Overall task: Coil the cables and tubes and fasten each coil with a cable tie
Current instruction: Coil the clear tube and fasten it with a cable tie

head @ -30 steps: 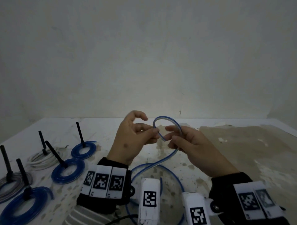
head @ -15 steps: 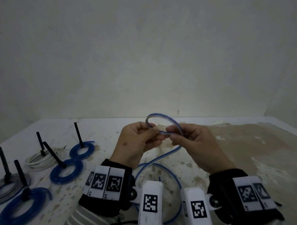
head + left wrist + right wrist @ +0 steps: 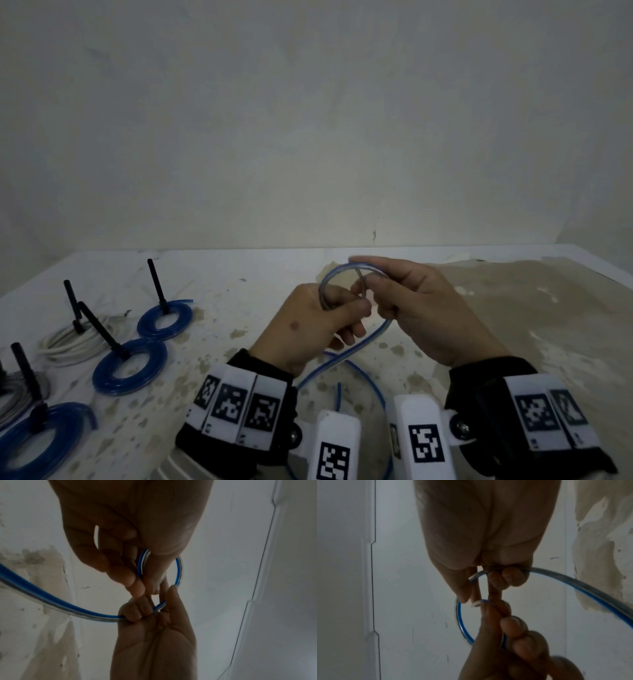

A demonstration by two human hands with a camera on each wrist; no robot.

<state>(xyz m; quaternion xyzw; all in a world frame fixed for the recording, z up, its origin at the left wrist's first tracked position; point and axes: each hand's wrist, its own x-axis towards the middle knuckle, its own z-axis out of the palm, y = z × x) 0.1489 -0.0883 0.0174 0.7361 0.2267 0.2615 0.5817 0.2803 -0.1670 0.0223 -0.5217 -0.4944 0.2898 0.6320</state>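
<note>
A thin blue translucent tube [image 3: 363, 342] rises from the table into a small loop [image 3: 330, 277] held between both hands. My left hand [image 3: 346, 308] grips the loop's left and lower side with curled fingers; the left wrist view shows the tube [image 3: 141, 563] pinched under its thumb. My right hand [image 3: 373, 287] pinches the loop's top and right side. In the right wrist view the tube [image 3: 573, 582] passes under its curled fingers, with the cut end [image 3: 473, 577] sticking out beside the thumb. The rest of the tube [image 3: 376, 394] lies in a slack curve on the table below my wrists.
On the left of the stained white table [image 3: 239, 308] lie tied coils, each with a black cable tie standing up: blue coils [image 3: 164, 320] [image 3: 130, 370] [image 3: 41, 442], a white coil [image 3: 75, 342] and a grey coil [image 3: 17, 394]. A wall [image 3: 308, 137] stands behind.
The hands have come together on the loop. The left hand dropped and closed its fingers round the loop's lower left; the right hand slid up over its top. The loop leans more leftward.
</note>
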